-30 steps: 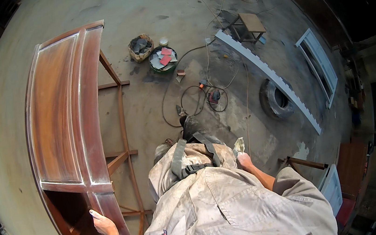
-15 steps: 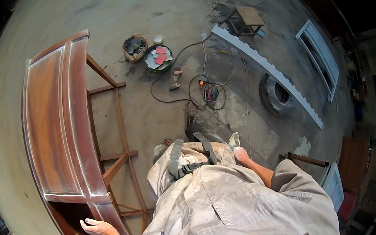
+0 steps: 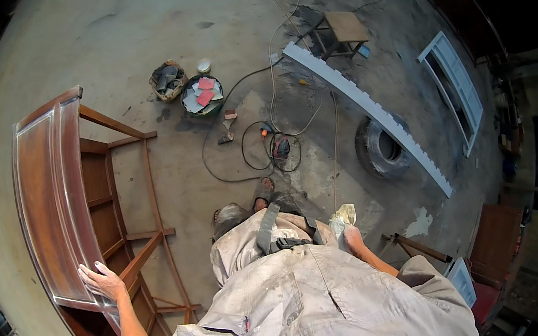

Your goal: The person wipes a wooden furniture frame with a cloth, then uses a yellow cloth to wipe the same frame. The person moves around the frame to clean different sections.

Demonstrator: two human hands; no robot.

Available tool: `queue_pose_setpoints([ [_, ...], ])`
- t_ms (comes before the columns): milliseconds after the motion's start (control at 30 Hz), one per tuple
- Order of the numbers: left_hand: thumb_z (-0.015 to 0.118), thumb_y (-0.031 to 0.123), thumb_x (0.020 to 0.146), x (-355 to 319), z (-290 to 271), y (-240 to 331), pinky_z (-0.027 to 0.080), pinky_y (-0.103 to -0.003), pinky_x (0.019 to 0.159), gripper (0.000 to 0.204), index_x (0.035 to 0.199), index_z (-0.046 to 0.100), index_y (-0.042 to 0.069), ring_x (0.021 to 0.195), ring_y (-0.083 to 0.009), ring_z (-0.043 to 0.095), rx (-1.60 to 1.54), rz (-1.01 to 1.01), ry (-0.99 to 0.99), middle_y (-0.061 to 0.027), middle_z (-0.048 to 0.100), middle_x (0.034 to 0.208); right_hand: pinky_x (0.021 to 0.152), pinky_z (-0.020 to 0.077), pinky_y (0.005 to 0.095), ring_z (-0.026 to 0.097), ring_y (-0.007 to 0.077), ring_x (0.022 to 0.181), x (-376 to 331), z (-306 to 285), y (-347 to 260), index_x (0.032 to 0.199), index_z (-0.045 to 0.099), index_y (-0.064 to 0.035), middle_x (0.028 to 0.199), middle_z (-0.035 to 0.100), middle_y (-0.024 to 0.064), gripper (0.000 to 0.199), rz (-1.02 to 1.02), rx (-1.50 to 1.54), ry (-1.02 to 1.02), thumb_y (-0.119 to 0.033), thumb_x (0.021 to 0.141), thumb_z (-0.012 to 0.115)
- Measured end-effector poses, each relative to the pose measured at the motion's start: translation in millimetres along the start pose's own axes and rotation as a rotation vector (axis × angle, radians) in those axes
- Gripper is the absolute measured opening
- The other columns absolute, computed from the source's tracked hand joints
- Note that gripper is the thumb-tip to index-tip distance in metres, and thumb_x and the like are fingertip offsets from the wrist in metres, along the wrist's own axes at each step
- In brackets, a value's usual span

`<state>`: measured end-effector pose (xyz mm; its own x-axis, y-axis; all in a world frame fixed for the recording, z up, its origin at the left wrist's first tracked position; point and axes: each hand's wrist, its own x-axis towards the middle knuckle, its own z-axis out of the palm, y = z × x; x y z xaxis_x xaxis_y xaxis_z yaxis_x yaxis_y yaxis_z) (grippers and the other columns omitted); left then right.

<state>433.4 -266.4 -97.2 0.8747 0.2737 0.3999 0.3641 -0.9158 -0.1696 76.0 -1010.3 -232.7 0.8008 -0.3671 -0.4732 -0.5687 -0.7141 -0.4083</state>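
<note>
To my left stands a reddish-brown wooden furniture piece (image 3: 51,195) with a raised panel, pale whitish lines along its moulding and an open frame behind. My left hand (image 3: 103,284) lies on the lower part of that panel, its fingers spread and stretched out. Beside my right hip, my right hand (image 3: 354,235) is closed around a crumpled pale yellowish sheet (image 3: 343,216). Too little of the sheet shows to tell its material.
Ahead on the floor lie a red-and-black power tool (image 3: 281,147) and its looped cable (image 3: 233,180). Near them are a tub of red and grey pieces (image 3: 203,113) and a basket (image 3: 167,80). Rightward are a tyre (image 3: 368,156), a long notched board (image 3: 369,105) and a stool (image 3: 346,27).
My left hand has moved up and forward from beside the lower opening onto the panel. The furniture's far end appears swung toward me, its frame more exposed. My right hand still holds the sheet.
</note>
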Motion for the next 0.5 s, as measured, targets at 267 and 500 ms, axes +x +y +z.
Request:
queue_pose_setpoints([
  [267, 0.044, 0.039, 0.108, -5, 7, 29, 0.031, -0.049, 0.12, 0.058, 0.158, 0.038, 0.01, 0.146, -0.0312, 0.041, 0.073, 0.022, 0.037, -0.0137, 0.042, 0.159, 0.059, 0.0449, 0.0531, 0.061, 0.0422, 0.066, -44, 22, 90, 0.077, 0.056, 0.0002, 0.07, 0.06, 0.0246, 0.026, 0.257, 0.201, 0.105, -0.019, 0.094, 0.051],
  [500, 0.04, 0.042, 0.109, -49, -11, 0, 0.03, -0.049, 0.12, 0.057, 0.159, 0.037, 0.014, 0.148, -0.0293, 0.039, 0.133, -0.048, -0.028, -0.0109, 0.041, 0.16, 0.07, 0.0473, 0.0601, 0.063, 0.0521, 0.082, -84, 61, 161, 0.094, 0.061, 0.0025, 0.09, 0.065, 0.0327, 0.019, 0.162, -0.202, 0.039, -0.014, 0.089, 0.052],
])
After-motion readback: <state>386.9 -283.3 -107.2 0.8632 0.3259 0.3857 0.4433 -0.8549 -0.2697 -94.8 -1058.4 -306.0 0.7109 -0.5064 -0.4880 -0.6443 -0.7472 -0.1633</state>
